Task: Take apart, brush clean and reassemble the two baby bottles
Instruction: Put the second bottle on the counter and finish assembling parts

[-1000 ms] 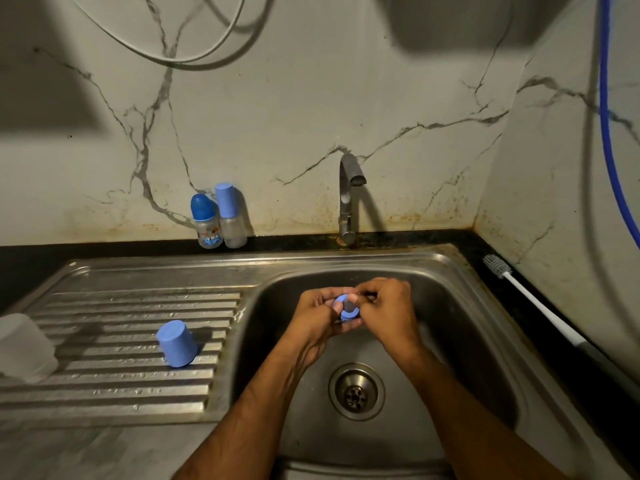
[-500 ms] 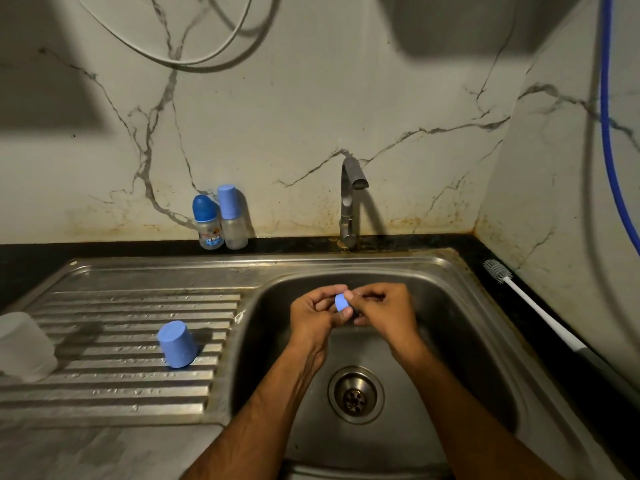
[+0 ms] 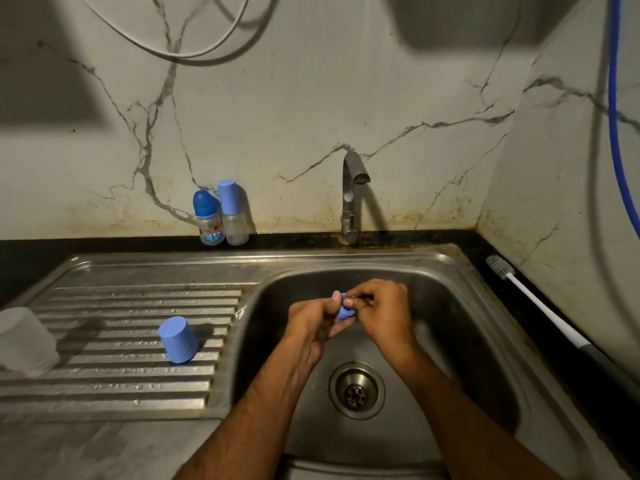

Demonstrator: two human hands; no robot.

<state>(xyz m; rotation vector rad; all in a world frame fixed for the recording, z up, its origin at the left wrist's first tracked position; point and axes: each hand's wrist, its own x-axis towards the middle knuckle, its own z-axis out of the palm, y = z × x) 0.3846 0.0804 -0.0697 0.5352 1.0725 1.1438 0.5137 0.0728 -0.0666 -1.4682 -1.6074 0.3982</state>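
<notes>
Over the sink basin [image 3: 485, 341], my left hand [image 3: 311, 323] and my right hand [image 3: 381, 313] together pinch a small light-blue bottle collar ring [image 3: 344, 311]; fingers hide most of it. A light-blue cap [image 3: 178, 340] stands upside down on the ribbed drainboard [image 3: 121, 375]. A clear bottle body [image 3: 24, 341] stands inverted at the drainboard's left edge. Two assembled baby bottles wait against the back wall: one with a dark-blue cap [image 3: 207, 220] and one with a light-blue cap [image 3: 232, 214]. The white-handled bottle brush [image 3: 540, 306] lies on the black counter at the right.
A steel tap [image 3: 351, 195] rises behind the basin, with no water running. The drain [image 3: 356, 391] sits below my hands. A blue hose [image 3: 620, 133] hangs down the right wall, and a white cable [image 3: 194, 46] loops across the marble back wall.
The collar ring faced the camera flat a second ago; my fingers have since turned it edge-on and closed more tightly over it. Both hands stayed over the basin.
</notes>
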